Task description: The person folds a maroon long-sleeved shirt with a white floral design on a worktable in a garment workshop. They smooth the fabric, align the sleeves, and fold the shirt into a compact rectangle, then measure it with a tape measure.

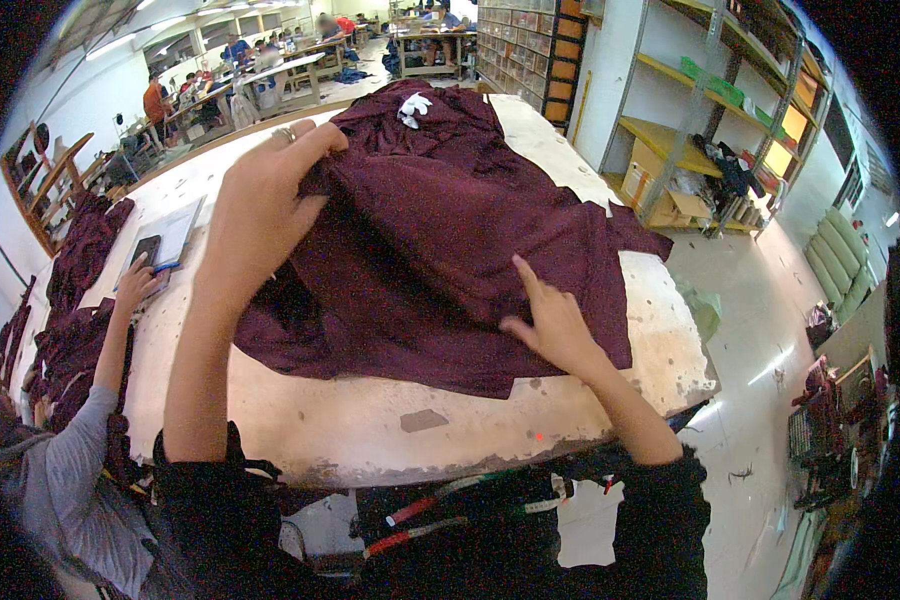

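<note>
A dark maroon garment lies spread and partly rumpled over the pale, worn table. Raised at its upper left, my left hand pinches a fold of the maroon fabric between thumb and fingers; a ring is on one finger. My right hand touches the lower right part of the fabric with the index finger extended and the thumb apart, gripping nothing. A small white piece, of a kind I cannot tell, rests on the bunched cloth at the far end.
At left, a co-worker's hand is by a phone and papers. More maroon cloth lies beyond. Metal shelving stands at right. The table's worn edge is near my body.
</note>
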Tool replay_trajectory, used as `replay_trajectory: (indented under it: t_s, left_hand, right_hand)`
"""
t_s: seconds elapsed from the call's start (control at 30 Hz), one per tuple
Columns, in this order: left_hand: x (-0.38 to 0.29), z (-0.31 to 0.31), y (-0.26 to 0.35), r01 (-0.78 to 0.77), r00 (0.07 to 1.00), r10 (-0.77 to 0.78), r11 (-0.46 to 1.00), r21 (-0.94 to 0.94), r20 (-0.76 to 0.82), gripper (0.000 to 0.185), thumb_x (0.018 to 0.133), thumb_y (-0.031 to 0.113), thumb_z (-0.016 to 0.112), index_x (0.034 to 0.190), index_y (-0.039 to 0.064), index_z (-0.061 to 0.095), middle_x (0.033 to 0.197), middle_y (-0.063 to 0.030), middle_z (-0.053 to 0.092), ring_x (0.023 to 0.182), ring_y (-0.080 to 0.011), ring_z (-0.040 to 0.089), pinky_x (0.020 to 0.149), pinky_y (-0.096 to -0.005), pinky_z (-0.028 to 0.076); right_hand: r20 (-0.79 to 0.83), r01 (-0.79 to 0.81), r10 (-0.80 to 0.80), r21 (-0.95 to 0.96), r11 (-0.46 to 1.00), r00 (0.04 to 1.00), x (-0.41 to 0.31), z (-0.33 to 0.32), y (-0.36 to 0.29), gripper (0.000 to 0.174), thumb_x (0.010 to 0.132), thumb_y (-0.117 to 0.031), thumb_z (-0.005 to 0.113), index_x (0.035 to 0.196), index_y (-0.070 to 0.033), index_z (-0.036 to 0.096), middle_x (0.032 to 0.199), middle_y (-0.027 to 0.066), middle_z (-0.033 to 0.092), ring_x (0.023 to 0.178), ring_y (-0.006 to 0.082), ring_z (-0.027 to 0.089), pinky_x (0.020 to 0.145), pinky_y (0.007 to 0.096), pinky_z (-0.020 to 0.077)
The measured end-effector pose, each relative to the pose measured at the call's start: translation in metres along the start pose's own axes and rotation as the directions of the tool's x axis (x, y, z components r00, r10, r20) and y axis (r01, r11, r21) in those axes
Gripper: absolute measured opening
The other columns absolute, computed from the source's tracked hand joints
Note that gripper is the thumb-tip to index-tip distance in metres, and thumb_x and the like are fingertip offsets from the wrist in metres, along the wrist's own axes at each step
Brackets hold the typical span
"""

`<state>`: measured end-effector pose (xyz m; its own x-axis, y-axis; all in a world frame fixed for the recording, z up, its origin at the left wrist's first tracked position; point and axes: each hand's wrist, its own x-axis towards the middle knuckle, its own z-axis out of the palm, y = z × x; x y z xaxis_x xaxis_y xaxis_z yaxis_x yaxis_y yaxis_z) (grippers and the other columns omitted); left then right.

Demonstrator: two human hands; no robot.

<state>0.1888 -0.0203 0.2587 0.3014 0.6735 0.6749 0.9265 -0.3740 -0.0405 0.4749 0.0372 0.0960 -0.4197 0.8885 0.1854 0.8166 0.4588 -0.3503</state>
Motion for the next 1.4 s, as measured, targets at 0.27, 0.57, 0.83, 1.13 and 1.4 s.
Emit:
replay_trajectory:
  t_s: [0.27,0.57,0.83,1.13,1.4]
  left_hand:
    - [-0.072,-0.020,-0.070,0.008,0.990,-0.068,0.905,0.426,0.126,0.026,0.063,0.000,0.063,0.088,0.006,0.059,0.095,-0.0106,0.057,0.089,-0.0332,0.055,0.079,-0.0396,0.044]
    - [-0.129,-0.088,-0.123,0.302,0.953,-0.292,0.913,-0.276,0.077,0.010,0.072,0.009,0.061,0.080,0.002,0.063,0.111,-0.0176,0.055,0.107,-0.0246,0.051,0.096,-0.0333,0.037]
    - [-0.100,0.180,-0.137,0.232,0.731,-0.218,0.971,0.066,0.646,0.036,0.078,0.027,0.064,0.102,0.000,0.063,0.118,-0.0173,0.053,0.109,-0.0283,0.047,0.095,-0.0358,0.034]
    - [-0.094,0.079,-0.042,0.270,0.197,0.481,0.811,-0.519,0.854,0.037,0.078,0.025,0.062,0.104,-0.001,0.059,0.098,-0.0191,0.063,0.089,-0.0270,0.060,0.084,-0.0378,0.044]
    - [0.084,-0.057,-0.254,0.060,0.899,-0.034,0.997,0.045,-0.436,0.033,0.079,0.012,0.054,0.112,0.008,0.059,0.099,-0.0147,0.063,0.097,-0.0245,0.060,0.084,-0.0332,0.045]
  right_hand:
    - [-0.632,0.020,0.128,0.221,0.975,0.764,-0.070,-0.107,0.028,0.016,0.088,-0.012,0.051,0.098,-0.002,0.058,0.095,0.0131,0.060,0.093,0.0268,0.056,0.083,0.0330,0.0412]
    - [0.362,0.155,-0.362,0.490,0.858,0.859,-0.095,-0.145,0.040,0.016,0.077,-0.015,0.066,0.086,-0.002,0.062,0.087,0.0110,0.062,0.084,0.0244,0.060,0.072,0.0352,0.0461]
    - [0.032,0.029,-0.030,0.026,0.999,0.999,0.081,0.004,0.182,0.026,0.081,-0.024,0.059,0.101,-0.008,0.063,0.103,0.0111,0.062,0.105,0.0363,0.050,0.102,0.0389,0.0302]
    - [0.727,0.453,-0.616,0.459,0.764,0.303,0.023,-0.053,0.010,0.027,0.073,-0.012,0.058,0.096,0.002,0.059,0.095,0.0219,0.060,0.093,0.0286,0.057,0.082,0.0382,0.0434]
    - [-0.679,-0.053,-0.593,-0.676,0.735,0.433,0.192,-0.306,0.094,0.029,0.081,-0.008,0.052,0.108,-0.013,0.062,0.104,0.0136,0.059,0.102,0.0311,0.055,0.088,0.0385,0.0425]
